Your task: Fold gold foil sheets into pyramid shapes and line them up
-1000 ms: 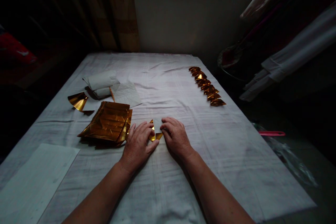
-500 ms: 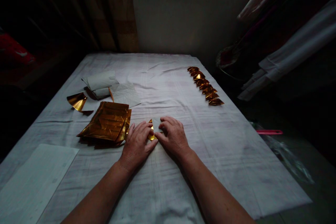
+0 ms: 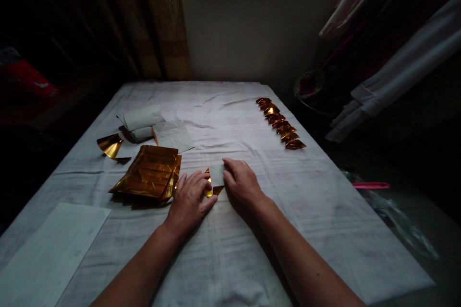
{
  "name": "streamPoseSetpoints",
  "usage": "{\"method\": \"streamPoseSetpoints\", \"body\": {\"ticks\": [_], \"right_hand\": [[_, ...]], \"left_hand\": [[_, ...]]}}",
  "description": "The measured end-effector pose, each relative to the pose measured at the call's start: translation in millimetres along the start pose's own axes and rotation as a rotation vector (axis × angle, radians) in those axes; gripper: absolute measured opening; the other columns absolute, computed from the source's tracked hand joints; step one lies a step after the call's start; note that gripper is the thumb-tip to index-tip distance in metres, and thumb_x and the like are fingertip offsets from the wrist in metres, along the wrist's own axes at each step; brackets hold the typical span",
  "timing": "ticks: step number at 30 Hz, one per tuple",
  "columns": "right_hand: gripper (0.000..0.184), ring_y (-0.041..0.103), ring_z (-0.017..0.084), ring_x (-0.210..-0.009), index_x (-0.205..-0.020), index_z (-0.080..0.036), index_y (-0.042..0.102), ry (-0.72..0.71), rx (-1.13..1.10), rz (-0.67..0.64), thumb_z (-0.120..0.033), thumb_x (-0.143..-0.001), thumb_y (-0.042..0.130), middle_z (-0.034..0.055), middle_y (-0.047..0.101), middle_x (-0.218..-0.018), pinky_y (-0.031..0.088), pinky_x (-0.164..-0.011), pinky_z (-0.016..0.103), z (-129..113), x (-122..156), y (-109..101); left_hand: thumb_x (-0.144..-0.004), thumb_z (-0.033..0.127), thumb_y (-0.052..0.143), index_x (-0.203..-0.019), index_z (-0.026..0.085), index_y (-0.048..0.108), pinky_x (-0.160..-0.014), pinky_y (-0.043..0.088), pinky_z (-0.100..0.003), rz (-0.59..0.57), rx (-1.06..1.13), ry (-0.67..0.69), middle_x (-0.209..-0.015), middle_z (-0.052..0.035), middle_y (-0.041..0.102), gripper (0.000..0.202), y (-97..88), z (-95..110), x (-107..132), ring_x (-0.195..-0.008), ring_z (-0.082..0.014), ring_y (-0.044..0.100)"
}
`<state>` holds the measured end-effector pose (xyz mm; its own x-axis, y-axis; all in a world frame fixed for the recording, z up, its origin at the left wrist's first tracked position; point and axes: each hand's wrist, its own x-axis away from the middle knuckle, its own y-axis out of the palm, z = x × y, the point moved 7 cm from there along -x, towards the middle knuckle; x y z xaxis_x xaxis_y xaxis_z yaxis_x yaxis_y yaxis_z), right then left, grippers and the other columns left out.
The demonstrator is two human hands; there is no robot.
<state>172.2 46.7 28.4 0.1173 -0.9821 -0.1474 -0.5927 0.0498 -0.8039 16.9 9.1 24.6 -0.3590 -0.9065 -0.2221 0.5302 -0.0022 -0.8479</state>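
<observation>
A small sheet of gold foil paper [image 3: 216, 176] lies partly folded on the cloth, its pale back up, with gold flaps at its left and lower edges. My left hand [image 3: 189, 199] grips its left side, fingers curled over the gold flap and thumb at the lower edge. My right hand [image 3: 242, 182] is at the sheet's right edge, fingers drawn together, the fingertips partly hidden. Close to my left hand is a stack of flat gold foil sheets [image 3: 149, 171]. Several folded gold pieces [image 3: 283, 127] form a slanting row at the far right.
A white cloth [image 3: 230, 249] covers the table. At the left lie a curled gold scrap [image 3: 110, 145], rolled grey paper [image 3: 142, 122] and a white sheet [image 3: 54, 249]. Off the right edge are a pink handle [image 3: 370, 185] and clear plastic [image 3: 403, 225]. Hanging cloth [image 3: 399, 76] is at the right.
My right hand has shifted right to the sheet's edge, uncovering a dark gold triangular flap at the bottom. My left hand keeps its hold. The view has tilted up slightly.
</observation>
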Motion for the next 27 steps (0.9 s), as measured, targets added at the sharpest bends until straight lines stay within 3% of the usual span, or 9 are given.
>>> {"method": "streamPoseSetpoints", "body": {"ticks": [7,14,24,27], "right_hand": [[0.022,0.061,0.02,-0.104,-0.103,-0.022,0.071,0.053,0.191,-0.242,-0.031,-0.086,0.061,0.007,0.069,-0.108,0.044,-0.086,0.029,-10.7,-28.4,-4.4],[0.021,0.064,0.021,-0.093,-0.093,-0.024,0.072,0.11,0.292,-0.348,-0.037,-0.079,0.065,0.0062,0.072,-0.101,0.041,-0.069,0.027,-17.9,-38.8,0.8],[0.01,0.06,0.015,-0.073,-0.086,-0.024,0.066,0.072,0.103,-0.237,-0.019,-0.079,0.061,-0.0008,0.071,-0.081,0.035,-0.063,0.024,-8.7,-32.8,-4.0],[0.012,0.06,0.016,-0.071,-0.088,-0.024,0.066,0.082,0.105,-0.182,-0.018,-0.08,0.059,-0.0007,0.071,-0.08,0.034,-0.062,0.025,-4.8,-20.1,-8.7]], "left_hand": [[-0.082,0.028,0.068,-0.091,0.024,0.061,-0.116,0.024,-0.059,-0.023,0.014,-0.018,-0.129,-0.0064,0.065,0.012,-0.4,0.3,-2.4,-0.129,-0.0276,0.052],[-0.082,0.027,0.067,-0.091,0.024,0.061,-0.117,0.023,-0.059,-0.038,0.023,-0.02,-0.13,-0.0057,0.064,0.012,1.2,-1.9,-1.4,-0.131,-0.0275,0.05],[-0.085,0.027,0.064,-0.108,0.025,0.063,-0.117,0.023,-0.06,-0.172,0.026,0.064,-0.133,-0.0061,0.063,0.024,-7.2,-6.1,-13.1,-0.135,-0.0281,0.047],[-0.086,0.026,0.063,-0.119,0.026,0.06,-0.117,0.024,-0.059,-0.145,-0.02,0.079,-0.137,-0.007,0.06,0.034,-9.7,-5.2,-19.3,-0.138,-0.0289,0.044]]}}
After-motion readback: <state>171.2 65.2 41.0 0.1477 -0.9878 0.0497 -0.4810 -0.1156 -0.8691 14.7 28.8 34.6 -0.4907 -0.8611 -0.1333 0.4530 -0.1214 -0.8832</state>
